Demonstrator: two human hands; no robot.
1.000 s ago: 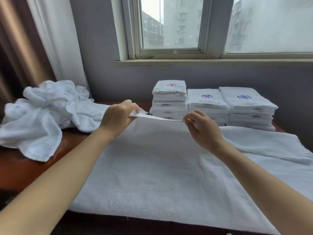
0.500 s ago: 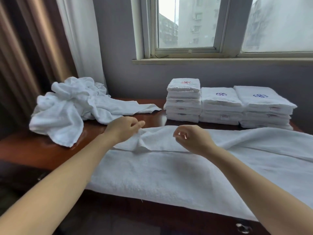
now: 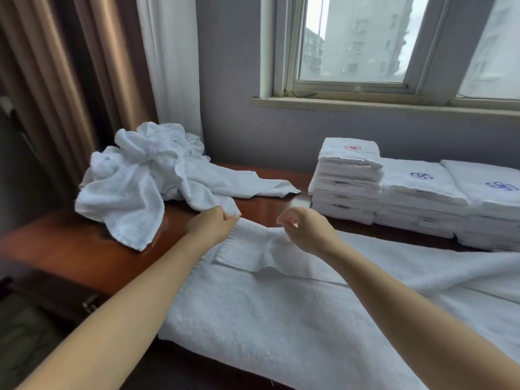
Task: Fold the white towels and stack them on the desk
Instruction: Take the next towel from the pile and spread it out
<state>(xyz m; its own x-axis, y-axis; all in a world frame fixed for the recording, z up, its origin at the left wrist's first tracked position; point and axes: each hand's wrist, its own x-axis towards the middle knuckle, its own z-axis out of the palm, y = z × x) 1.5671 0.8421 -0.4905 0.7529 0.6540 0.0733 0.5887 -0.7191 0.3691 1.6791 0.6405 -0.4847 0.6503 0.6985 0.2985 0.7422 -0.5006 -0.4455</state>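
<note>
A large white towel (image 3: 281,319) lies spread across the near part of the brown desk (image 3: 70,249), with its far edge folded back toward me. My left hand (image 3: 211,225) pinches the towel's far left corner. A little to the right, my right hand (image 3: 309,232) hovers over the folded flap with its fingers curled; whether it pinches any cloth is hidden. A crumpled pile of white towels (image 3: 135,178) sits at the desk's far left. Three stacks of folded towels (image 3: 349,175) stand at the back right, under the window.
Brown and white curtains (image 3: 70,80) hang at the left, behind the crumpled pile. The window sill (image 3: 365,104) and grey wall run along the back of the desk. A strip of bare desk shows between the pile and the stacks.
The towel's far edge has been brought down and folded toward me. My left hand has moved out to the left corner. The view has swung left.
</note>
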